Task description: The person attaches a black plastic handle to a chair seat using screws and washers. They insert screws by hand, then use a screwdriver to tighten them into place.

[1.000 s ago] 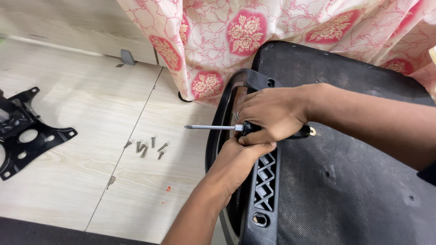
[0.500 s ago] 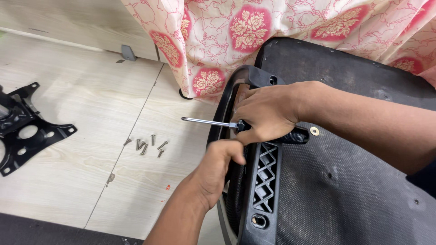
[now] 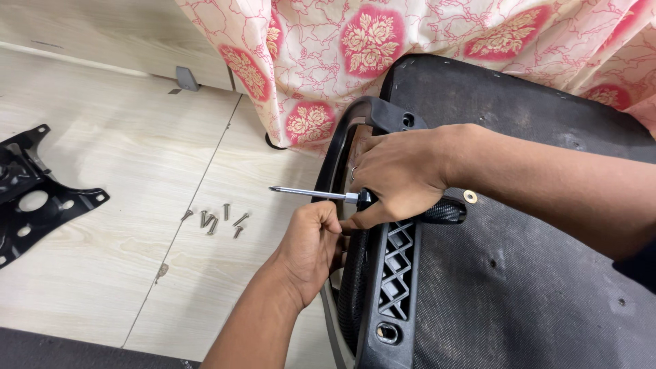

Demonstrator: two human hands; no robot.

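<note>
Head view shows two bare hands working on a black chair part that lies on a light wood floor (image 3: 102, 273). The right hand (image 3: 403, 174), in the middle of the frame, is wrapped tight around a screwdriver (image 3: 321, 195). Its black handle sticks out past the hand toward the right, and its thin metal shaft points left, out over the floor. The tip touches nothing. The left hand (image 3: 311, 246), just below, is closed in a fist right beside the black armrest (image 3: 383, 273); what its fingers pinch, if anything, cannot be seen.

The armrest runs from the middle down to the bottom of the frame, along the edge of the black seat base (image 3: 533, 273) that fills the right side. A small pile of loose screws (image 3: 215, 220) lies on the floor, left of the hands. A black metal plate (image 3: 37, 198) sits at the far left edge. A pink flowered cloth (image 3: 383, 48) hangs across the top.

To do this well, the tip should sit straight in the screw head before turning, I think. The left hand should hold the armrest steady so it does not wobble. Push in while turning, or the tip may slip. Keep the screws together so none gets lost.
</note>
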